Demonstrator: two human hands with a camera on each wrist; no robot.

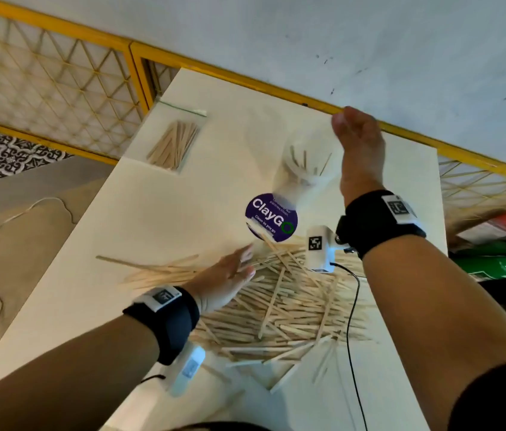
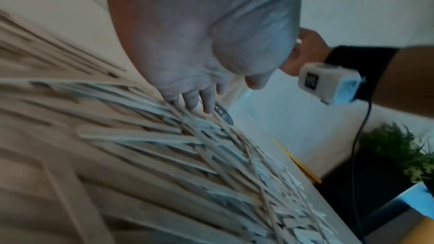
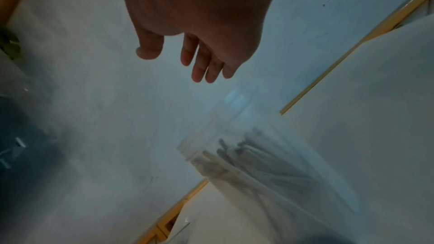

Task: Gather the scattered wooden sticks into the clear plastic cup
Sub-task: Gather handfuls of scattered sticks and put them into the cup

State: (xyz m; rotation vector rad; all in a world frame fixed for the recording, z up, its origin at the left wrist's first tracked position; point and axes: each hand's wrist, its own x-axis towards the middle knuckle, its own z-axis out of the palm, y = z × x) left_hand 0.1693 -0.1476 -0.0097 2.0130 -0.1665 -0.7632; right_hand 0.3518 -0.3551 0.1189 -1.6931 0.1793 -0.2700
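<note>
- Right now my left hand [image 1: 230, 275] lies flat, fingers straight, on the sticks [image 1: 282, 309] piled across the counter [image 1: 139, 213]; grip released.
- My right hand [image 1: 359, 144] is raised beside the cup [image 1: 306, 169], fingers loose, grasping nothing.
- Cup stands near the purple sticker [image 1: 271, 217], a few sticks inside.
- Bag [image 1: 174, 141] of sticks at far left.

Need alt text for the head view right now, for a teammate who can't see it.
Left hand lies open, fingers extended over a large pile of wooden sticks on a white table. Right hand is raised open beside a blurred clear plastic cup holding a few sticks.
</note>
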